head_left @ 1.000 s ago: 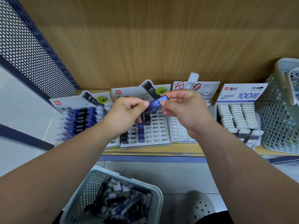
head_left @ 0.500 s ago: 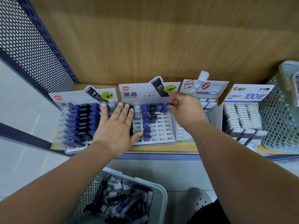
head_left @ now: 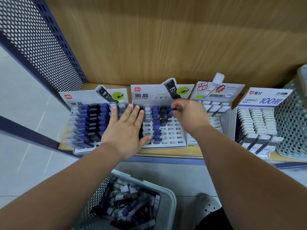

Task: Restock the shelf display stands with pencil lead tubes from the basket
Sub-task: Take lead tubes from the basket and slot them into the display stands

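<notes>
Here, mid-frame, a blue tube [head_left: 174,109] is pinched by the right hand [head_left: 191,114]; the stand [head_left: 172,135] is apparently steadied by the flat left hand [head_left: 126,131].

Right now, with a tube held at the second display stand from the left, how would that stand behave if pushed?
The display stand looks like thin card, mostly empty: probably light, apt to slide. Its tall back panel could make it tip. The left hand lies flat on it, perhaps steadying.
</notes>
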Available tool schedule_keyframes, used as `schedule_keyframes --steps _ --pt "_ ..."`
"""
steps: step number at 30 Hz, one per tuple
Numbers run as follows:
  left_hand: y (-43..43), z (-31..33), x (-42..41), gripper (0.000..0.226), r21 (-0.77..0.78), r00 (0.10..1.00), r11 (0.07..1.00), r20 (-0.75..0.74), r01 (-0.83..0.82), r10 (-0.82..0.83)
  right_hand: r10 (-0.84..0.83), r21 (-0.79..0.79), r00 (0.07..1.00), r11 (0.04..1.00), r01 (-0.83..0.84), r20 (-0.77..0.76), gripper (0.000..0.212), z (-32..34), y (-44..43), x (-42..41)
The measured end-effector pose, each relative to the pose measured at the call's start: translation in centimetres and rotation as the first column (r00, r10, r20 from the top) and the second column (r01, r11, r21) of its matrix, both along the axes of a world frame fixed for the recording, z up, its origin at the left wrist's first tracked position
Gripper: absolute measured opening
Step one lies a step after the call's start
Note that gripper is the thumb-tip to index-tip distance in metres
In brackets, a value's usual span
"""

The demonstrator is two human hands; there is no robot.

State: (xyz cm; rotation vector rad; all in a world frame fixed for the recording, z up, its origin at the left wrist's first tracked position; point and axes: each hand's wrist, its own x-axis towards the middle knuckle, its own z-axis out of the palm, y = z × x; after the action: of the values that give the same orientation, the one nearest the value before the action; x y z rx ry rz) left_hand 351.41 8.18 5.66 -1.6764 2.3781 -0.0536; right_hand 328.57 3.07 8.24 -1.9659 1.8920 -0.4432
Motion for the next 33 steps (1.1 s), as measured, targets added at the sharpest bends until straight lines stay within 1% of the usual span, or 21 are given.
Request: schedule_keyframes --steps 7,10,12,14,16,18,19,21,25,27,29,31,33 --pt "0.0 -0.1 -0.1 0.097 -0.007 1.000 1.000 0.000 -0.005 0.005 0.014 0.000 1.000 1.000 -0.014 0.003 0.017 0.1 -0.5 -0.6" --pt "0.0 -0.1 0.0 0.098 -0.007 1.000 1.000 0.003 -0.002 0.002 0.038 0.033 0.998 0.999 -0.036 -0.054 0.015 -0.1 -0.4 -0.3" --pt "0.0 -0.1 0.0 0.099 -0.010 1.000 1.000 0.005 -0.004 0.004 0.051 0.055 0.993 0.997 -0.046 -0.104 0.018 -0.4 -0.2 0.0" --pt "0.0 0.0 -0.1 0.099 -0.009 1.000 1.000 0.007 -0.003 0.003 0.045 0.058 0.992 0.998 -0.038 -0.120 0.022 -0.5 -0.2 0.2" --pt "0.0 0.0 -0.1 0.099 -0.005 1.000 1.000 0.007 -0.004 0.004 0.023 0.053 0.995 0.998 -0.018 -0.100 0.022 -0.4 -0.1 0.3" --pt "0.0 0.0 -0.2 0.098 -0.006 1.000 1.000 0.007 -0.007 0.007 -0.014 0.061 0.999 0.998 0.017 -0.050 0.010 -0.3 0.0 0.3" --pt "0.0 0.0 -0.2 0.098 -0.009 1.000 1.000 0.010 -0.008 0.008 -0.029 0.073 0.999 0.997 0.030 -0.024 0.009 -0.2 0.1 0.3" --pt "0.0 0.0 -0.3 0.097 -0.010 1.000 1.000 0.017 -0.008 0.008 -0.037 0.116 0.999 0.992 0.040 -0.025 0.025 -0.3 0.3 0.3" --pt "0.0 -0.1 -0.2 0.097 -0.009 1.000 1.000 0.023 -0.010 0.010 -0.093 0.141 0.989 0.984 0.109 -0.118 0.037 -0.6 0.4 1.1" --pt "0.0 0.0 -0.2 0.098 -0.008 1.000 1.000 0.021 -0.011 0.011 -0.112 0.144 0.985 0.981 0.131 -0.131 0.038 -0.7 0.6 1.5" --pt "0.1 0.0 -0.2 0.098 -0.004 1.000 1.000 0.028 -0.010 0.010 -0.116 0.166 0.984 0.977 0.137 -0.133 0.034 -0.6 0.6 1.8" --pt "0.1 0.0 -0.2 0.098 -0.001 0.999 1.000 0.031 -0.010 0.010 -0.121 0.180 0.987 0.974 0.139 -0.108 0.029 -0.5 0.6 1.8" --pt "-0.1 0.2 -0.2 0.099 0.005 1.000 1.000 0.025 -0.014 0.014 -0.136 0.176 0.988 0.973 0.148 -0.079 0.029 -0.3 0.6 1.5"
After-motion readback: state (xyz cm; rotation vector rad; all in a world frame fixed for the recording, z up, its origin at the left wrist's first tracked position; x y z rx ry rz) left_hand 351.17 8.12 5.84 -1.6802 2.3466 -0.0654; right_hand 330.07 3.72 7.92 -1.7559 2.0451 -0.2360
